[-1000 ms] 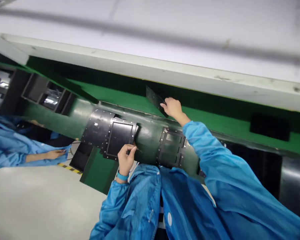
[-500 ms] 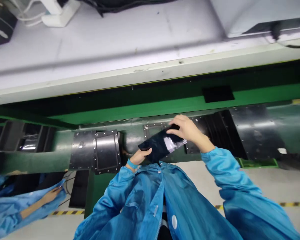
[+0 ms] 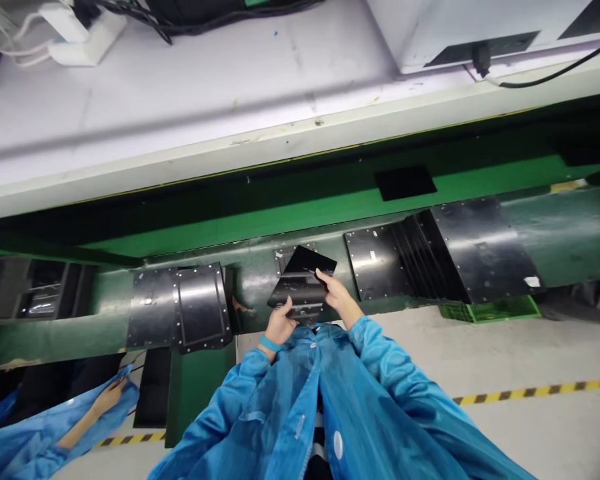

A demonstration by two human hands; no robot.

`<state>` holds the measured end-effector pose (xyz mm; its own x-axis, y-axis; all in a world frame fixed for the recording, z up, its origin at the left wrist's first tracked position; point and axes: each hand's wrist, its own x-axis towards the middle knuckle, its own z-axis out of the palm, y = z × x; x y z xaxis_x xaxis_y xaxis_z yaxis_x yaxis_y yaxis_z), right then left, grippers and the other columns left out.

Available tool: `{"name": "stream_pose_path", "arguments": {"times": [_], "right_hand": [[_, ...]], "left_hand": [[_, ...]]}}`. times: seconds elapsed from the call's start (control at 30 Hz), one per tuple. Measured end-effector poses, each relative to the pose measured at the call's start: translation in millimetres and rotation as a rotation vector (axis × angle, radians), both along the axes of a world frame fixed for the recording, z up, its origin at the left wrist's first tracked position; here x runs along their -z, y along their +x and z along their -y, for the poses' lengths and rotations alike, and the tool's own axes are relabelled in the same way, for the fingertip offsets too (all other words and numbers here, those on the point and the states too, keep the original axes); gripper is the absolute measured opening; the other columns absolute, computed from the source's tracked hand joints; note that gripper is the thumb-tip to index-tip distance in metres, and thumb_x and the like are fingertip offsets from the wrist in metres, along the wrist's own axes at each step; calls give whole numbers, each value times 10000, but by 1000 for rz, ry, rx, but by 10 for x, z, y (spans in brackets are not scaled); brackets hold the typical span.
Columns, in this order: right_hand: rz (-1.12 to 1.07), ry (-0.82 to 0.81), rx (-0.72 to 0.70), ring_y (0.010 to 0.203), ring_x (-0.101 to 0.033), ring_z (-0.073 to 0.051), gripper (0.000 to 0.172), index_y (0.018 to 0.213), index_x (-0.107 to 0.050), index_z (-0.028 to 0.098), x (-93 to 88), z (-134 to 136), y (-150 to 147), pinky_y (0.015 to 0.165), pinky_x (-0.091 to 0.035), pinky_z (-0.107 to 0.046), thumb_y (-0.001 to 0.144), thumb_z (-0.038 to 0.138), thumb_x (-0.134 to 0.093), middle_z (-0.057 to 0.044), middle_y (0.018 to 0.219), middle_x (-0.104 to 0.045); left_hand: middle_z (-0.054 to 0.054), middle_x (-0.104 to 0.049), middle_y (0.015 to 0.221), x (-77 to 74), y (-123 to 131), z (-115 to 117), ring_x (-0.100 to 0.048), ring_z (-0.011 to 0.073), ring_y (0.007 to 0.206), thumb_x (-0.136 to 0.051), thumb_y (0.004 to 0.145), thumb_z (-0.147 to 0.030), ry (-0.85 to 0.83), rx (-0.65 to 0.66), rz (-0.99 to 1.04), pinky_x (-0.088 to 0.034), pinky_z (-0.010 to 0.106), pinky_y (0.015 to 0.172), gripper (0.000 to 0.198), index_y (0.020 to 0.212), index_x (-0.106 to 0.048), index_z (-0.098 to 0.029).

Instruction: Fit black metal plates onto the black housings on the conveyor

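Both hands, left hand (image 3: 280, 325) and right hand (image 3: 336, 298), grip a tilted black plate (image 3: 301, 285).

Factory line: green conveyor (image 3: 300, 213), black plates (image 3: 380, 270), blue smocks (image 3: 330, 407).

Left hand (image 3: 280, 325) and right hand (image 3: 338, 298) sit close to the body, gripping a flat black square plate (image 3: 303, 285) over the glossy dark-green rail (image 3: 253, 283).
Left: short bare rail stretch, then a pair of black riveted plates (image 3: 180, 307) blocks.
Right: narrow gap, then a fanned stack of black sheets (image 3: 430, 250); rail bare beyond it.
Forward: bright green belt strip (image 3: 205, 230) open, only a small black rectangular pad (image 3: 405, 182) on it to the right. White bench edge (image 3: 190, 160) overhangs, low headroom.
Co-worker's hand (image 3: 105, 397) low left, well apart.
Green plastic crate (image 3: 485, 311) on the floor below the stack.
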<state>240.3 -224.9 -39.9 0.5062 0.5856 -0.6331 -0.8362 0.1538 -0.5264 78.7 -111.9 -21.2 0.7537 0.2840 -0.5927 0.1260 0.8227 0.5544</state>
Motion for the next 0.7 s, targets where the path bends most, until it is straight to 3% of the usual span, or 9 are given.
{"name": "stream_pose_path", "arguments": {"times": [0.1, 0.2, 0.33, 0.4, 0.57, 0.7], "right_hand": [[-15, -51, -22, 879, -782, -275, 262, 928, -725, 175, 74, -85, 241, 853, -651, -387, 799, 325, -897, -93, 863, -809], [41, -116, -111, 855, -778, -270, 307, 919, -728, 166, 210, -91, 486, 853, -640, -390, 756, 344, -918, -93, 836, -802], [296, -311, -191, 907, -755, -258, 425, 932, -724, 164, 408, -252, 783, 915, -586, -394, 686, 427, -949, -71, 805, -788], [429, -408, -237, 985, -736, -263, 455, 915, -716, 171, 471, -381, 856, 976, -540, -401, 663, 466, -953, -70, 817, -786], [465, -457, -336, 1012, -703, -275, 484, 863, -697, 177, 541, -611, 824, 952, -500, -382, 613, 495, -964, -88, 830, -780], [456, -467, -312, 975, -698, -265, 535, 881, -691, 171, 601, -666, 745, 883, -507, -352, 563, 500, -970, -95, 886, -786]], "left_hand": [[127, -775, 1242, 143, -59, 43, -734, 296, 1207, -838, 871, -369, 14, 26, -12, -570, 535, 1119, 440, 1229, -684, -164], [98, -783, 1038, 319, -201, -31, -787, 259, 993, -923, 768, -336, 66, 44, -134, -623, 485, 996, 419, 1063, -681, -163], [19, -712, 769, 520, -404, -243, -721, 160, 712, -958, 679, -358, 401, -30, -412, -594, 322, 763, 398, 894, -681, -171], [1, -661, 665, 578, -401, -368, -661, 146, 652, -913, 716, -420, 599, 36, -492, -547, 292, 698, 356, 775, -667, -169], [18, -727, 775, 638, -102, -621, -673, 174, 800, -885, 759, -408, 1058, 298, -649, -494, 287, 785, 302, 732, -670, -198], [47, -758, 876, 707, 49, -666, -702, 211, 904, -877, 805, -437, 1165, 386, -721, -466, 295, 813, 304, 808, -678, -207]]}}
